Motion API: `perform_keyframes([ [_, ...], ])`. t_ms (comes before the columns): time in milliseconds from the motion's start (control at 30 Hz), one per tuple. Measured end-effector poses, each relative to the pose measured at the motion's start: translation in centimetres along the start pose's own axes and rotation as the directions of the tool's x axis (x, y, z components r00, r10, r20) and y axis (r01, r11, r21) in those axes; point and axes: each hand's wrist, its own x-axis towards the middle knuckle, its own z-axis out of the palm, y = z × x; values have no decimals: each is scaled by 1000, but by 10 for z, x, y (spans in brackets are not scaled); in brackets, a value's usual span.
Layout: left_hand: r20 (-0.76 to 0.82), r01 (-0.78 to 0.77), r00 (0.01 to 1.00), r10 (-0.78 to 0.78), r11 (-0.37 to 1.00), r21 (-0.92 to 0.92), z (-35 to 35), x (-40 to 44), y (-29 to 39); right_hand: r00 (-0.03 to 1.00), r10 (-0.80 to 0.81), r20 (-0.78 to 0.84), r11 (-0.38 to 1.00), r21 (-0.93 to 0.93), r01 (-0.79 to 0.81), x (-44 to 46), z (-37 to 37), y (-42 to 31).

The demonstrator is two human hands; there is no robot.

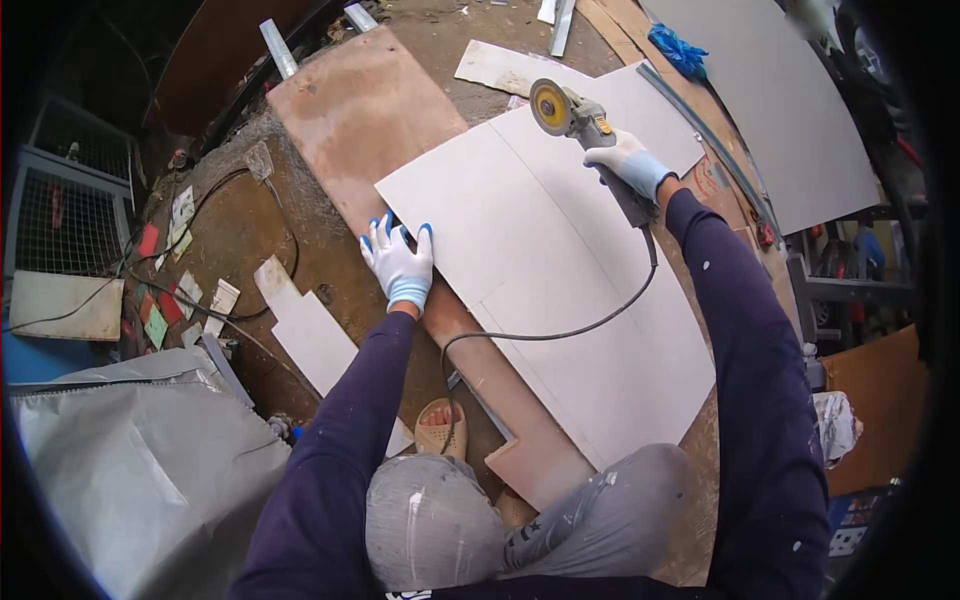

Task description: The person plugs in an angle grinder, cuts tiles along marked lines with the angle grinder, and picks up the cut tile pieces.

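Observation:
My right hand (632,164), in a white and blue glove, is wrapped round the body of an angle grinder (590,124). The grinder's yellow and grey disc (550,107) is raised above the far part of a large white board (560,270). Thin lines run along and across this board. A black power cord (560,337) hangs from the grinder and loops over the board towards my foot. At the board's left edge lies my left hand (398,262), gloved too, its fingers spread and the thumb side touching the white sheet. Beneath the sheet is a brownish plank (365,110).
White offcuts (310,340) lie on the ground at left, near a grey tarp-like cover (150,470). More cords and scraps are scattered there. Another large pale sheet (780,110) leans at right, close to metal strips and a blue plastic bag (677,50). My sandalled foot (440,425) is beside the plank.

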Motion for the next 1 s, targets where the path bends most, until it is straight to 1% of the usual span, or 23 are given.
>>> perform_keyframes([
  [33,47,22,999,-23,1000,15,-4,0,3,1000,-6,10,1000,-3,6,9,4,-1],
  [167,11,8,1000,-9,1000,30,1,0,2,997,-56,55,998,-20,57,48,26,-4],
  [267,56,15,998,-17,999,36,-6,0,5,997,-38,69,998,-53,41,68,40,-10],
  [300,26,9,1000,-10,999,35,-3,1,4,996,-44,74,993,-105,52,77,43,-10],
  [400,28,6,1000,-7,999,40,0,1,2,995,-51,81,987,-146,63,96,52,-10],
  [600,40,1,999,-2,1000,29,-1,2,0,993,-54,103,982,-174,72,124,59,-10],
  [700,16,-21,1000,20,999,31,2,3,-1,993,-33,113,993,-108,46,125,60,-8],
  [833,-9,-5,1000,5,1000,15,1,3,2,993,-22,113,997,-73,31,127,61,-4],
  [1000,-9,-33,999,34,999,37,4,3,-2,992,-35,121,997,-64,43,129,62,-3],
])
